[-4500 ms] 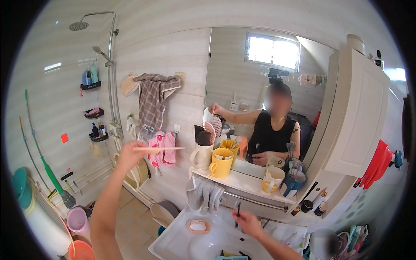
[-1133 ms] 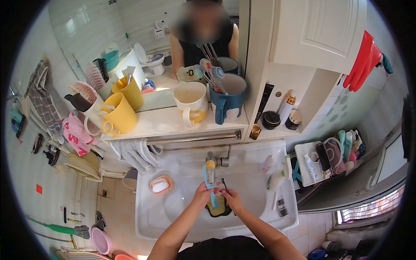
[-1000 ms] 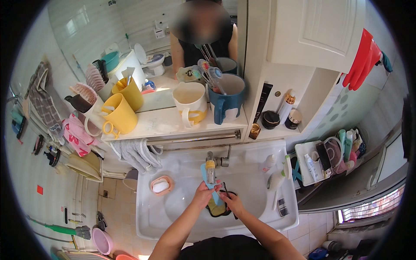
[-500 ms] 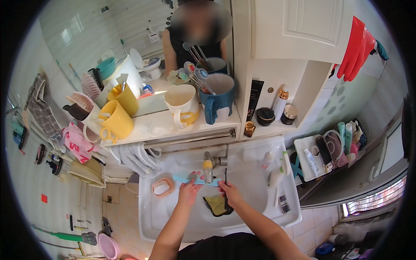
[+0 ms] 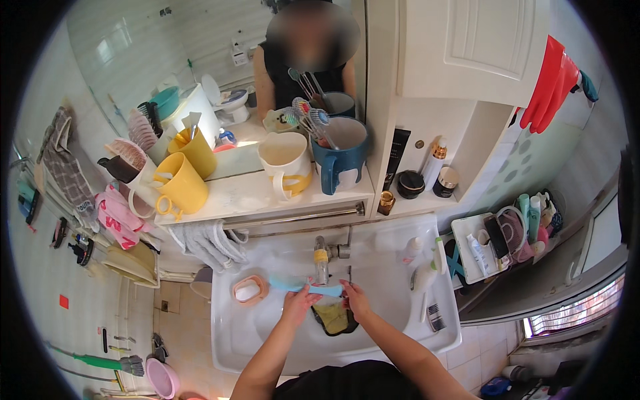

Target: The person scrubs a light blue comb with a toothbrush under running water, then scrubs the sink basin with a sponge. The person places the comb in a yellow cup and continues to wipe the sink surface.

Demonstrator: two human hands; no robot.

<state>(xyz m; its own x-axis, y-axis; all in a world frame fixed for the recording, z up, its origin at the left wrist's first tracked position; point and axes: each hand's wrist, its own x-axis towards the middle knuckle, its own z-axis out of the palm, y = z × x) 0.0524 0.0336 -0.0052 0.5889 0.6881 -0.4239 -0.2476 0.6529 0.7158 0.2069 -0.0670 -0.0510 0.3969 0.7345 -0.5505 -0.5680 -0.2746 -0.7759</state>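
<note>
Held blue tool (image 5: 326, 291) at lower centre, clamped in fingers of left hand (image 5: 299, 305) and right hand (image 5: 359, 302), not yet set down.

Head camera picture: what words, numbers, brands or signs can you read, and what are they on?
I don't copy printed words, but here's where I looked:
Checked towel: light lettering near its lower edge.
Pink cloth: red marks; folds hide whether they're letters.
Black tube: print too small to read.
White tube: print too small.
Light blue tool: no lettering I can make out.
</note>
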